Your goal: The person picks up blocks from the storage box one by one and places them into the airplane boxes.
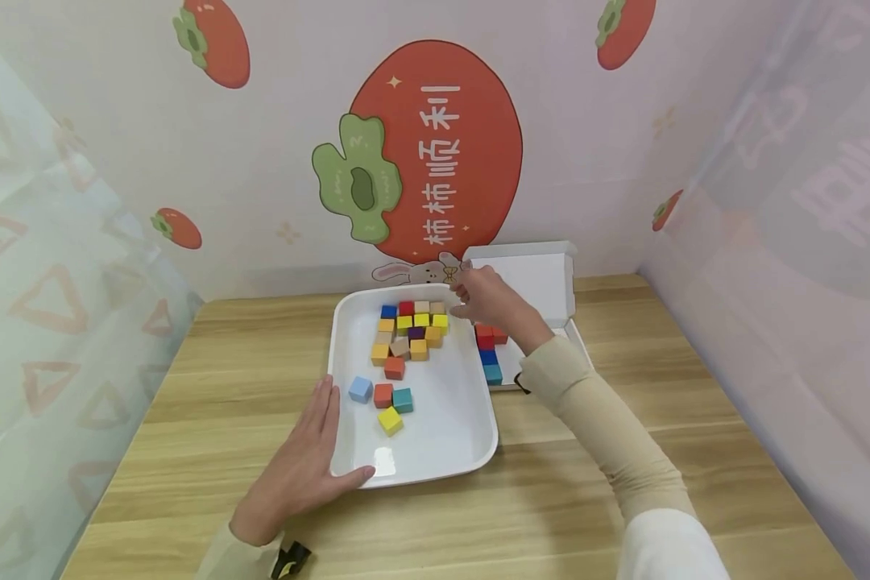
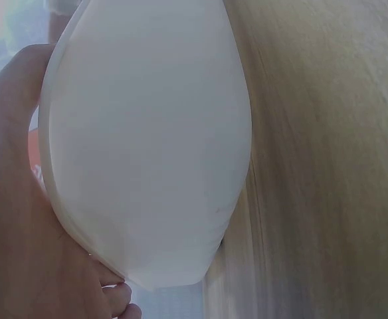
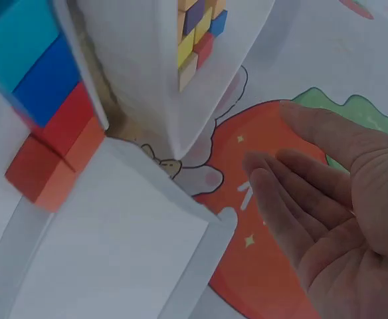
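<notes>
A white tray (image 1: pixel 449 435) sits on the wooden table with several coloured cubes inside. My left hand (image 1: pixel 297 463) rests on its near left corner, fingers straight along the left rim and thumb on the front rim. In the left wrist view the tray's outer wall (image 2: pixel 147 133) fills the middle. My right hand (image 1: pixel 484 296) is above the tray's far right corner, beside an open white cardboard box (image 1: pixel 529 282). The right wrist view shows that hand's fingers loosely bent, thumb apart, nothing between them. Red cubes (image 1: pixel 485 338), a blue cube (image 1: pixel 488 358) and a teal cube (image 1: pixel 492 374) line the box's left side.
Most cubes are grouped at the tray's far end; a light blue cube (image 1: pixel 360 390), a teal cube (image 1: pixel 402 400) and a yellow cube (image 1: pixel 390 420) lie nearer. The box lid stands raised against the wall, printed with a large red persimmon (image 1: pixel 478 137).
</notes>
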A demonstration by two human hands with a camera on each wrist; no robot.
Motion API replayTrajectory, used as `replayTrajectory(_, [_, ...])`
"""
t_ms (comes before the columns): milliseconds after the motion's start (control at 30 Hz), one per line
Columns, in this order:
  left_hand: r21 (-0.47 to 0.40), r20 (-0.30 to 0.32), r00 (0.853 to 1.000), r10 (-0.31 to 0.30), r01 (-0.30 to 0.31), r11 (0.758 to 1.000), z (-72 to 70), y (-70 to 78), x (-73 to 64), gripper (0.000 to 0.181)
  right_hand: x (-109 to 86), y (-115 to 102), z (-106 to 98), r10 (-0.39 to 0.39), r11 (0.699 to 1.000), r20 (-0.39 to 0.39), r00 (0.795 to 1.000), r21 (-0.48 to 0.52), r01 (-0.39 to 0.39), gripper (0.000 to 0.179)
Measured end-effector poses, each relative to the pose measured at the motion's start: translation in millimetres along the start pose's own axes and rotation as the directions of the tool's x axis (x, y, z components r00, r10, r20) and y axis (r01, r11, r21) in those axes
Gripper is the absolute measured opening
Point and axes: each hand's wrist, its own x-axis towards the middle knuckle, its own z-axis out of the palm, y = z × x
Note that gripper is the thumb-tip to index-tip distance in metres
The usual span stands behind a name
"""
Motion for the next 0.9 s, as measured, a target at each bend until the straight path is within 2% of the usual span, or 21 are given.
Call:
replayTrajectory(200, [-0.003,-0.007,1.0,0.002,-0.002,1.0,-1.3,-0.3,-0.7,0.126,20.2,-19,11,0.032,0.999,0.037,0.999,0.026,-0.033,0.039])
replayTrajectory(367, [-0.007,-0.014,1.0,0.005,-0.005,1.0,-0.4,-0.6,-0.8,0.126,36.7,-30,25,0.117,0.992,0.083,0.99,-0.053,-0.113,0.033])
replayTrajectory(500, [-0.007,-0.022,1.0,0.006,-0.006,1.0,0.8,-0.9,-1.3,0.127,43.6,-32,39,0.226,0.972,0.07,0.972,-0.078,-0.22,0.061])
replayTrajectory(600, [-0.008,-0.024,1.0,0.008,-0.008,1.0,1.5,-0.9,-1.6,0.127,45.0,-32,48,0.306,0.951,0.078,0.949,-0.07,-0.301,0.068])
replayTrajectory(700, [-0.007,-0.028,1.0,0.012,-0.012,1.0,2.1,-0.9,-1.4,0.126,44.6,-31,56,0.379,0.925,0.124,0.917,-0.066,-0.374,0.053])
replayTrajectory(767, [-0.008,-0.03,0.999,0.014,-0.014,1.0,2.7,-1.1,-1.1,0.125,44.3,-29,60,0.405,0.914,0.144,0.903,-0.079,-0.398,0.042])
replayTrajectory(833, [-0.008,-0.032,0.999,0.015,-0.015,1.0,3.4,-1.5,-0.9,0.125,45.2,-27,65,0.4,0.915,0.142,0.905,-0.115,-0.386,0.037])
replayTrajectory(900, [-0.013,-0.031,0.999,0.015,-0.016,1.0,4.3,-2.1,-0.5,0.125,47.2,-25,70,0.378,0.921,0.13,0.917,-0.156,-0.357,0.035])
